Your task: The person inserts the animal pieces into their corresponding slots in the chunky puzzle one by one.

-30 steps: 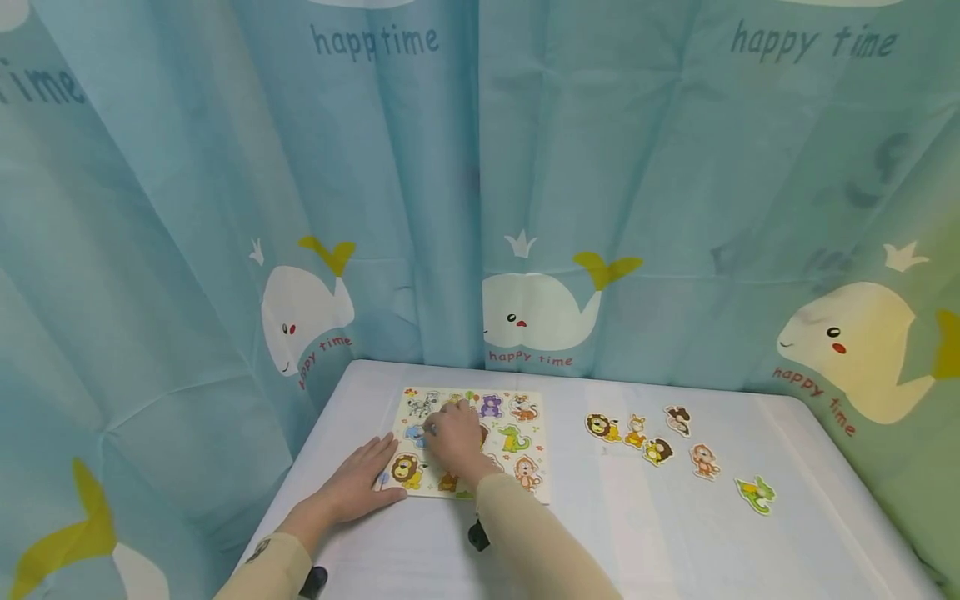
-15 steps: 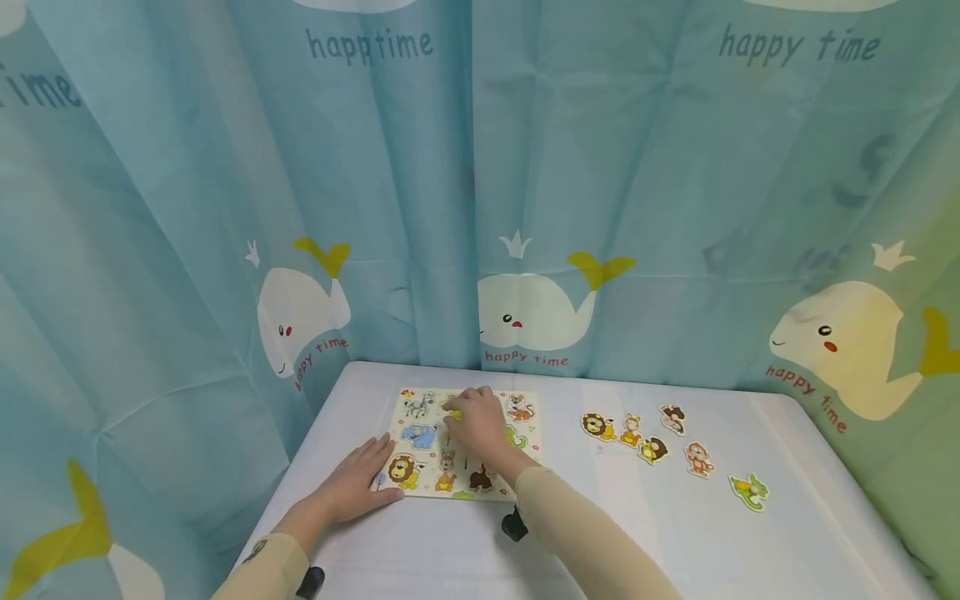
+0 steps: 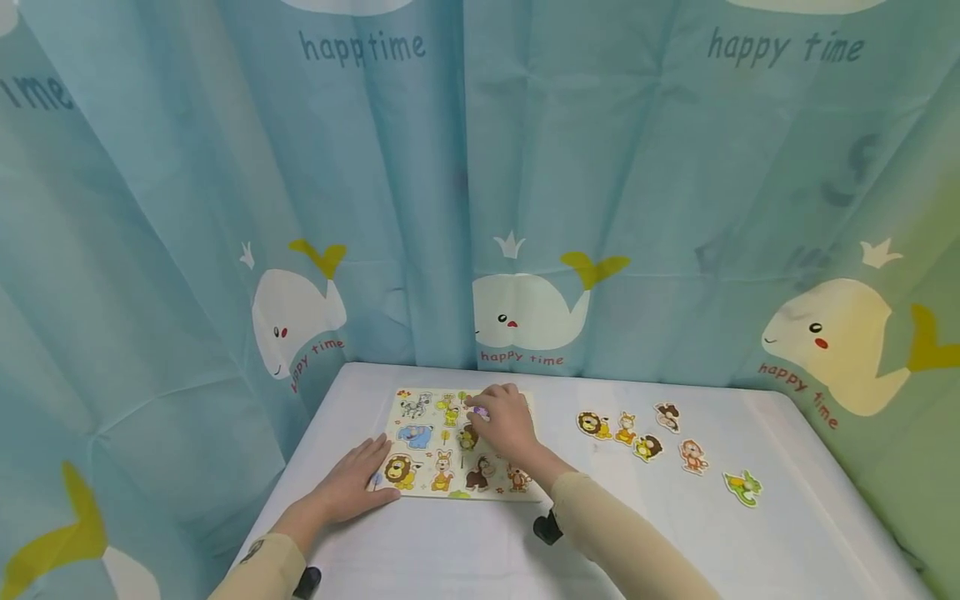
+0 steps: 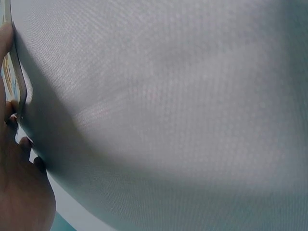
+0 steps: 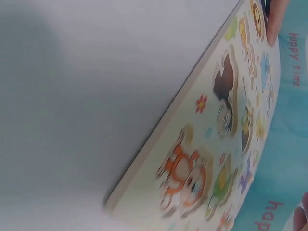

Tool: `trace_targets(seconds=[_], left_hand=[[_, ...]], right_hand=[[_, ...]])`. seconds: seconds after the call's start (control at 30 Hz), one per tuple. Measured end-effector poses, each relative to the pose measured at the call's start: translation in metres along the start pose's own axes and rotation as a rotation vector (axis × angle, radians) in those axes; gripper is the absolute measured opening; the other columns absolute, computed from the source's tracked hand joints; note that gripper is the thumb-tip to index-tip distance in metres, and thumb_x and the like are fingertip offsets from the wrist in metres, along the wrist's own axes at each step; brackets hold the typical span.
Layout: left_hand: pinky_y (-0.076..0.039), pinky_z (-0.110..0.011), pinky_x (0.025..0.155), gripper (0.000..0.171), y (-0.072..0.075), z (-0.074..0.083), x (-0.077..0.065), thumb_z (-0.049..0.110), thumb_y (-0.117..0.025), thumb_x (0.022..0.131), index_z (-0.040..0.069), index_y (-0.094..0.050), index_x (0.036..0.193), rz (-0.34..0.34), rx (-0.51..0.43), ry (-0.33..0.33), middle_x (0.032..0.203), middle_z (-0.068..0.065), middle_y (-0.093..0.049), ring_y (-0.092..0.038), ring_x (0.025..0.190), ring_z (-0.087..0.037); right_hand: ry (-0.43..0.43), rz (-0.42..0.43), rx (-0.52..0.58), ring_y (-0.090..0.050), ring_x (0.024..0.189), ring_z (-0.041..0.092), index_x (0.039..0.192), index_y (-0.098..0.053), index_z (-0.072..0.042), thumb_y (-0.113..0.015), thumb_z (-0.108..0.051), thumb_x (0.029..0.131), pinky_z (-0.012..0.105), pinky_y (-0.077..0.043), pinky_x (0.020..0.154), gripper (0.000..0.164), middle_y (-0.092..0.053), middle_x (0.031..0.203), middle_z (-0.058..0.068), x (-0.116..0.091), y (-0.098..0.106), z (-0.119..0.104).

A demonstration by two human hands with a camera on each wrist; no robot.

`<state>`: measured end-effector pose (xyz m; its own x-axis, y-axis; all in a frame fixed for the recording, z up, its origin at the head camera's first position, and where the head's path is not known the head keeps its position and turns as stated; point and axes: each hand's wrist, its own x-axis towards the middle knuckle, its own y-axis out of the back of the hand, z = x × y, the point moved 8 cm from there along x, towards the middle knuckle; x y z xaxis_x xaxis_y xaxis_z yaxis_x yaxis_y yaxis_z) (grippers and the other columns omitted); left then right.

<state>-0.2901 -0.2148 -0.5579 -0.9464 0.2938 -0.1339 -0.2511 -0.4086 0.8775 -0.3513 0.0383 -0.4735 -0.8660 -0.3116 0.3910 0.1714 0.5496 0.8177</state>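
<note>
A cream animal puzzle board lies on the white table. My left hand rests at its left edge, fingers stretched along the rim and thumb by the near corner. Over the back right part hovers my right hand, fingers loosely bent above a purple animal; no piece shows between them, though the hand partly covers that area. In the right wrist view, fingertips show at the edge, apart from the board. A blue elephant and a giraffe lie uncovered on the board.
To the right lie several loose animal pieces: a lion, a kangaroo, a hedgehog, a brown animal, a monkey and a crocodile. A blue whale-print curtain hangs behind the table.
My right hand has moved rightward from the blue elephant, past the giraffe, to above the purple animal. The elephant is now uncovered. My left hand has stayed at the board's edge.
</note>
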Motion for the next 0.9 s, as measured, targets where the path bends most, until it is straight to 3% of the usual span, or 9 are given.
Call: trace_targets(seconds=[0.23,0.5,0.9], left_hand=[[-0.018,-0.061,0.123,0.094,0.001,0.001,-0.001,0.056,-0.070,0.091,0.004,-0.032,0.160,0.005,-0.004,-0.011,0.168,-0.013,-0.024,-0.018,0.154,-0.041],[-0.018,-0.061,0.123,0.094,0.002,0.003,-0.001,0.056,-0.071,0.091,0.004,-0.033,0.160,0.003,-0.004,-0.017,0.168,-0.013,-0.024,-0.018,0.153,-0.041],[-0.018,-0.062,0.122,0.095,0.002,0.002,-0.002,0.056,-0.071,0.090,0.003,-0.033,0.159,0.001,-0.012,-0.025,0.168,-0.014,-0.024,-0.018,0.153,-0.043]], right_hand=[[-0.057,0.002,0.010,-0.053,0.112,0.026,0.113,-0.079,-0.017,-0.074,-0.024,0.095,0.047,-0.046,0.093,0.020,-0.067,0.111,0.002,-0.014,0.020,0.025],[-0.083,0.069,0.013,-0.054,0.109,0.029,0.110,-0.080,-0.014,-0.078,-0.020,0.092,0.049,-0.045,0.088,0.019,-0.068,0.106,0.004,-0.027,0.044,0.052],[-0.124,0.065,-0.004,-0.054,0.110,0.029,0.109,-0.081,-0.016,-0.077,-0.022,0.092,0.050,-0.046,0.089,0.018,-0.068,0.105,0.002,-0.044,0.051,0.078]])
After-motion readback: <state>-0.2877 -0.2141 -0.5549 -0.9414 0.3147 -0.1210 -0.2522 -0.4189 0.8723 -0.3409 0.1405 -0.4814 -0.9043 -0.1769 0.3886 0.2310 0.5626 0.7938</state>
